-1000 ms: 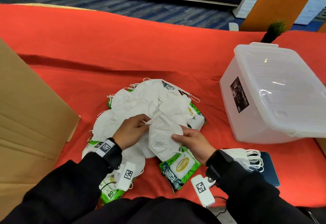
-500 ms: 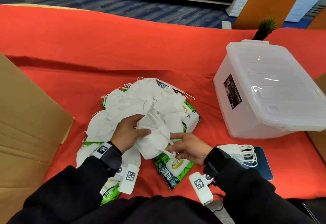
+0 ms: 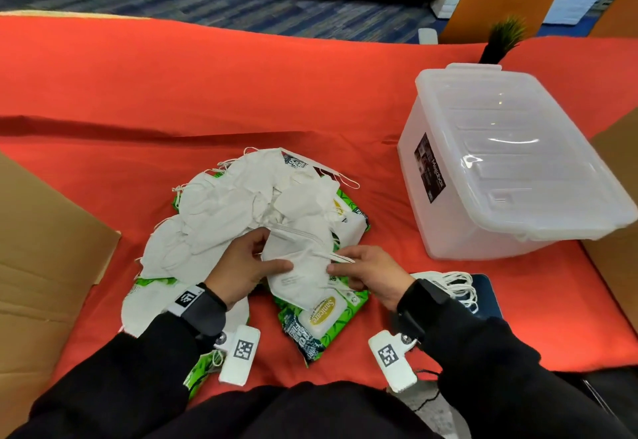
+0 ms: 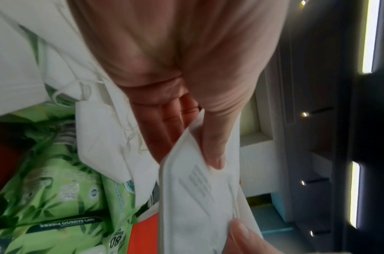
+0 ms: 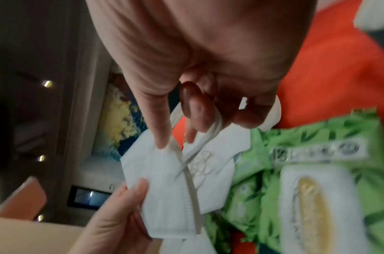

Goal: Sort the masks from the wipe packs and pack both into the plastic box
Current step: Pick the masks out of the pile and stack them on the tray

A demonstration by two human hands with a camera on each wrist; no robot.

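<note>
A heap of white masks [image 3: 241,203] lies on green wipe packs in the middle of the red cloth. Both hands hold one folded white mask [image 3: 300,276] just above a green wipe pack [image 3: 322,317]. My left hand [image 3: 272,252] pinches the mask's left edge, thumb on top [image 4: 213,146]. My right hand [image 3: 336,260] pinches its right edge and an ear loop [image 5: 186,137]. The clear plastic box [image 3: 500,169] stands at the right with its lid on. In the right wrist view the mask [image 5: 165,189] hangs beside the wipe pack [image 5: 306,171].
A small stack of white masks [image 3: 448,283] rests on a dark blue flat thing [image 3: 486,295] by my right wrist. Cardboard sheets lie at the left [image 3: 41,248] and right [image 3: 618,169] edges. A small green plant [image 3: 500,38] stands behind the box.
The held mask has come off the heap, been turned flat and drawn toward me over the wipe pack. My right hand has shifted to its right edge and ear loop.
</note>
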